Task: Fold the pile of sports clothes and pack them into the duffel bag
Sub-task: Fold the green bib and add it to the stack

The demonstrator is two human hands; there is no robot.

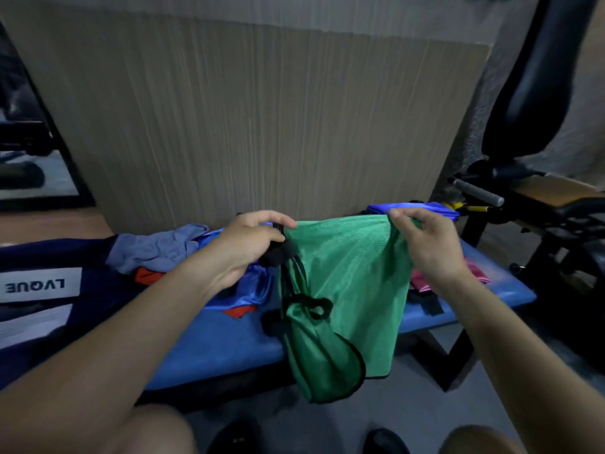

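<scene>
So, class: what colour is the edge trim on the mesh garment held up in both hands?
Black, on the green mesh garment; clearest in the head view.

Blue padded bench before a wood-grain panel; black exercise machine to the right

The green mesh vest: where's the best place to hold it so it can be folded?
Probably by its top edge, from above, one corner per hand, as now: the left hand and right hand pinch the green mesh vest there, so it hangs flat above the blue bench. The dangling black-trimmed armhole loops would bunch it.
</scene>
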